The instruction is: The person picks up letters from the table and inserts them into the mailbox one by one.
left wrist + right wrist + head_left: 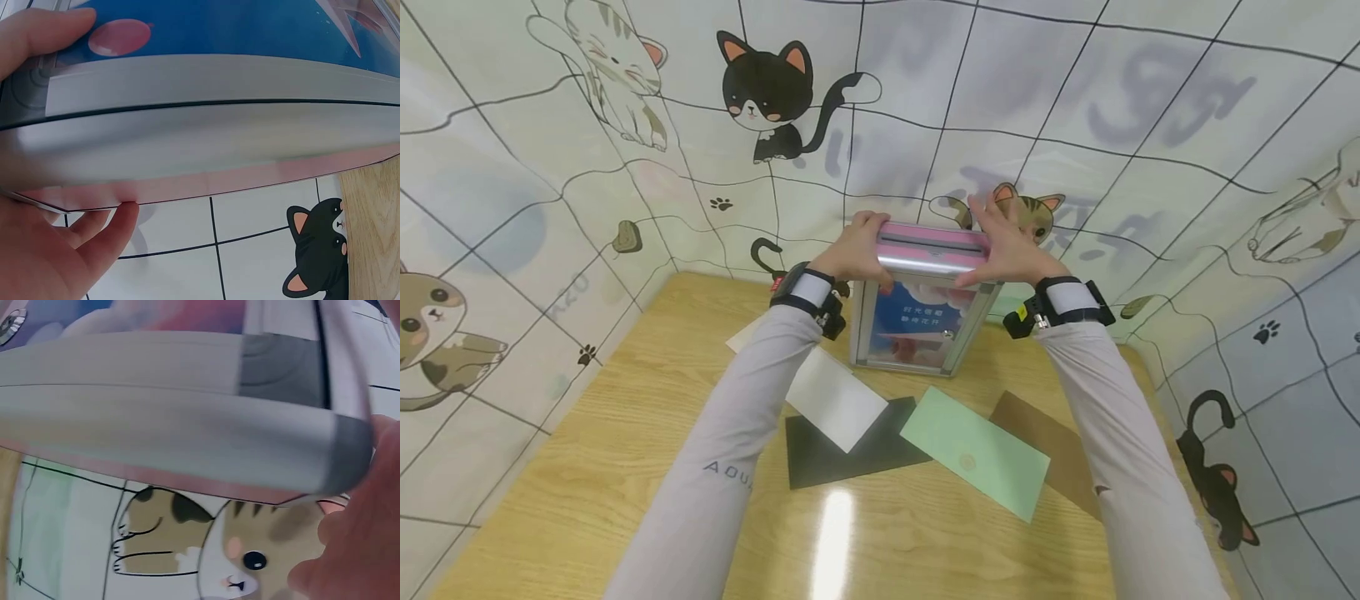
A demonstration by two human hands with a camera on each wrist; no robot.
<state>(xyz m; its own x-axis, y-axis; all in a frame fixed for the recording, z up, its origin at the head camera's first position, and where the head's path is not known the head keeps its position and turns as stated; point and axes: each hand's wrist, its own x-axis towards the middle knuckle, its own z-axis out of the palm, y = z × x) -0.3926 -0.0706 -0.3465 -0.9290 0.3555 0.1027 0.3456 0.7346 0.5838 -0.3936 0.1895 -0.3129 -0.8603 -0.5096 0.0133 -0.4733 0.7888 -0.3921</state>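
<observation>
A letter box (910, 321) with a metal frame, pink top, dark top slot (934, 242) and blue printed front stands upright at the back of the table. My left hand (856, 250) grips its top left corner. The left thumb (44, 37) lies on the front, while other fingers (112, 240) reach behind the top edge. At the top right corner my right hand (1006, 250) holds the box, thumb in front and fingers spread toward the back. In the right wrist view its fingertips (306, 575) show beyond the box's edge. A small round lock (947, 334) sits on the front.
In front of the box lie a white envelope (838, 398) over a black one (850, 467), and a green envelope (973, 450) over a brown one (1048, 450). Behind the table (700, 517) hangs a cat-patterned sheet (910, 150).
</observation>
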